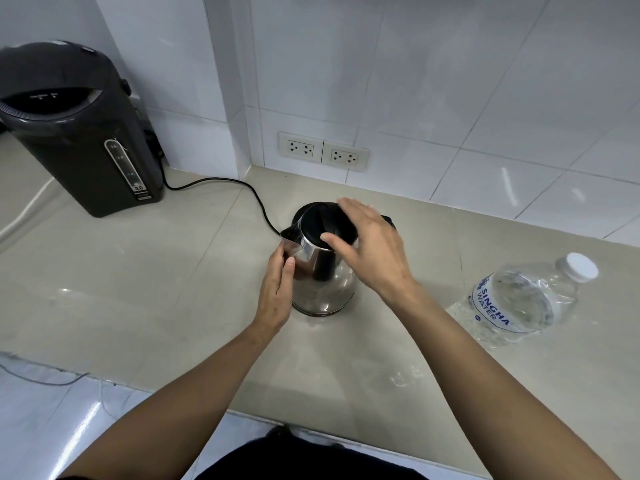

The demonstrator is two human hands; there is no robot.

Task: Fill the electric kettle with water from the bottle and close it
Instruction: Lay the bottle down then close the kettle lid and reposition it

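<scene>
A shiny steel electric kettle (327, 289) with a black lid (318, 220) stands upright on the beige counter (173, 289). My left hand (277, 292) rests flat against the kettle's left side, just below the spout. My right hand (374, 247) lies on top of the lid, fingers spread, thumb at the lid's front edge, hiding the handle. The lid looks down on the kettle. A clear plastic water bottle (519, 303) with a white cap on stands at the right, apart from both hands.
A tall dark hot-water dispenser (79, 133) stands at the back left, and a black cord (221, 183) runs across the counter from beside its base to the kettle. Two wall sockets (323, 152) sit in the tiled wall behind. Water drops lie near the counter's front edge (405, 375).
</scene>
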